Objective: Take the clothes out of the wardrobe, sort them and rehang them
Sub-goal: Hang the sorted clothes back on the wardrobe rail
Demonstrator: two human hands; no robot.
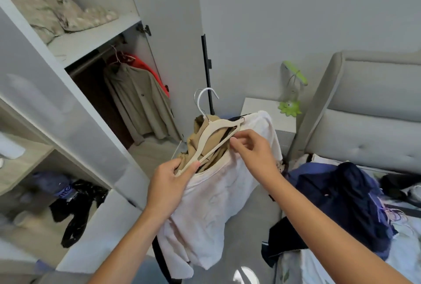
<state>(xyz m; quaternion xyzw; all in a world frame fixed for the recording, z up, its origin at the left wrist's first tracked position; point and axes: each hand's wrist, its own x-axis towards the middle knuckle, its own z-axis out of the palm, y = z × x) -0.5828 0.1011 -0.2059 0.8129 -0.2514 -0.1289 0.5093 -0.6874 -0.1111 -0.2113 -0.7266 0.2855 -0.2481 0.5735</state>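
While left hand grips lower end of cream hanger | long axis rises up-right to hook | right hand nearer upper end; pinches white shirt collar.

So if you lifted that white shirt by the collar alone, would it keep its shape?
Probably not. The white shirt already sags in folds below the left hand, so it looks floppy. It seems light, since the right hand only pinches it. The cream hanger looks stiff and would carry it better.
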